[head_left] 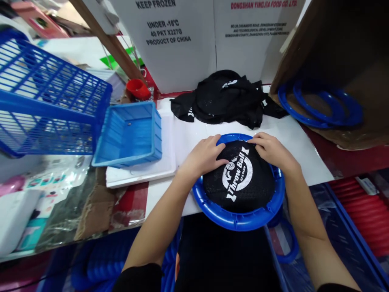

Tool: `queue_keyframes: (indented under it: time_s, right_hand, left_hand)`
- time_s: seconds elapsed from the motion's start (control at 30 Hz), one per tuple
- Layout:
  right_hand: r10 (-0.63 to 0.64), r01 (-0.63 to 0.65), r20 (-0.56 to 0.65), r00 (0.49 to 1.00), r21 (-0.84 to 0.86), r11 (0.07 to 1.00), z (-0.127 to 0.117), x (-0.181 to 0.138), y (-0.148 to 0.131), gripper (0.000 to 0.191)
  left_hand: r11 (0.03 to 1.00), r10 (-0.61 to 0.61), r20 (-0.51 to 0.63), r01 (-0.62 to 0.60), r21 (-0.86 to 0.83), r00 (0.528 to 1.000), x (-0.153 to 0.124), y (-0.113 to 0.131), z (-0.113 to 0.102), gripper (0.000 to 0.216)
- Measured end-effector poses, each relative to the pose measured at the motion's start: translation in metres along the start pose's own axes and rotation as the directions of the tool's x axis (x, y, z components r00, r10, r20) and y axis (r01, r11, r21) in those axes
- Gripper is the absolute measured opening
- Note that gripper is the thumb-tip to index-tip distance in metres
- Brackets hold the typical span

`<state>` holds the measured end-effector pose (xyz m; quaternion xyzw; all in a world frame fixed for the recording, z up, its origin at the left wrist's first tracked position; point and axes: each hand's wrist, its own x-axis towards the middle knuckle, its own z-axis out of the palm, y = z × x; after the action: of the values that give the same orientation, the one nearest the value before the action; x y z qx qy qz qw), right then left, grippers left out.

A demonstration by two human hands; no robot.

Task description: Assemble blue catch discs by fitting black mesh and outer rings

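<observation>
A blue plastic ring [240, 221] lies at the near edge of the white table top [304, 142], with a black mesh net [243, 190] printed "Throw Ball" stretched over it. My left hand [204, 156] presses on the net's far left edge, fingers curled over the ring's rim. My right hand [270, 148] grips the net at the far right edge of the ring, fingers bent onto the fabric. A heap of more black nets [225, 99] lies behind the ring.
A light blue basket [130, 136] and a larger dark blue wire basket [45, 97] stand at left. Blue rings [322, 105] sit in a brown carton at right. White printed cartons [182, 36] form the back wall. A red cup [138, 88] stands behind the baskets.
</observation>
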<state>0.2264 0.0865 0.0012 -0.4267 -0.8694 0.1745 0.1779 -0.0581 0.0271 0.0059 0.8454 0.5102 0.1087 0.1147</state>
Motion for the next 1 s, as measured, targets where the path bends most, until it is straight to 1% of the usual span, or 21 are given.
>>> queue_keyframes:
  time_s: [0.07, 0.13, 0.17, 0.23, 0.27, 0.33, 0.4, 0.43, 0.47, 0.53, 0.6, 0.7, 0.83, 1.0]
  right_hand:
    - [-0.068, 0.064, -0.033, 0.997, -0.107, 0.992, -0.007, 0.002, -0.004, 0.041]
    - [-0.196, 0.183, -0.044, 0.98, -0.207, 0.961, -0.014, 0.01, -0.013, 0.037]
    - [-0.272, 0.261, -0.02, 0.962, -0.22, 0.94, -0.016, 0.016, -0.018, 0.034]
    - [-0.404, 0.416, 0.099, 0.909, -0.168, 0.894, -0.017, 0.031, -0.026, 0.028]
    - [-0.444, 0.467, 0.171, 0.879, -0.123, 0.876, -0.014, 0.039, -0.027, 0.025]
    - [-0.474, 0.502, 0.281, 0.835, -0.034, 0.864, -0.007, 0.053, -0.023, 0.019]
    - [-0.455, 0.463, 0.318, 0.832, 0.056, 0.885, 0.002, 0.063, -0.014, 0.021]
    - [-0.437, 0.429, 0.321, 0.841, 0.098, 0.898, 0.006, 0.066, -0.008, 0.027]
    - [-0.417, 0.397, 0.32, 0.85, 0.131, 0.909, 0.01, 0.067, -0.002, 0.034]
    - [-0.386, 0.349, 0.315, 0.867, 0.167, 0.922, 0.014, 0.065, 0.007, 0.042]
    - [-0.369, 0.323, 0.309, 0.876, 0.191, 0.927, 0.015, 0.061, 0.012, 0.036]
    - [-0.33, 0.257, 0.302, 0.895, 0.255, 0.932, 0.013, 0.057, 0.01, 0.025]
    - [-0.291, 0.192, 0.291, 0.911, 0.326, 0.926, 0.006, 0.059, 0.003, 0.01]
    - [-0.251, 0.138, 0.259, 0.933, 0.386, 0.912, 0.003, 0.062, 0.006, 0.013]
  left_hand:
    - [0.999, -0.01, -0.025, 0.011, 0.048, 1.0, 0.001, 0.003, 0.005, 0.047]
    - [0.998, -0.012, -0.042, 0.014, 0.06, 0.999, 0.003, 0.005, 0.009, 0.053]
    - [0.998, -0.012, -0.047, 0.015, 0.06, 0.999, 0.004, 0.005, 0.01, 0.057]
    - [0.999, -0.016, -0.039, 0.018, 0.05, 0.999, 0.007, 0.004, 0.01, 0.065]
    - [0.999, -0.017, -0.027, 0.018, 0.039, 0.999, 0.008, 0.003, 0.009, 0.066]
    - [1.0, -0.016, -0.004, 0.016, -0.005, 1.0, 0.01, 0.0, 0.008, 0.058]
    - [0.996, -0.017, -0.01, 0.016, -0.082, 1.0, 0.012, -0.004, 0.006, 0.034]
    - [0.991, -0.023, -0.026, 0.02, -0.131, 0.999, 0.012, -0.007, 0.005, 0.021]
    - [0.983, -0.035, -0.045, 0.026, -0.181, 0.998, 0.012, -0.009, 0.004, 0.013]
    - [0.961, -0.067, -0.084, 0.042, -0.272, 0.994, 0.012, -0.013, 0.001, 0.015]
    - [0.937, -0.108, -0.114, 0.063, -0.343, 0.988, 0.011, -0.015, -0.001, 0.015]
    - [0.903, -0.155, -0.135, 0.085, -0.422, 0.979, 0.012, -0.017, -0.003, 0.015]
    - [0.831, -0.203, -0.135, 0.097, -0.548, 0.97, 0.016, -0.02, 0.0, 0.013]
    - [0.712, -0.283, -0.102, 0.137, -0.689, 0.954, 0.022, -0.025, 0.009, 0.011]
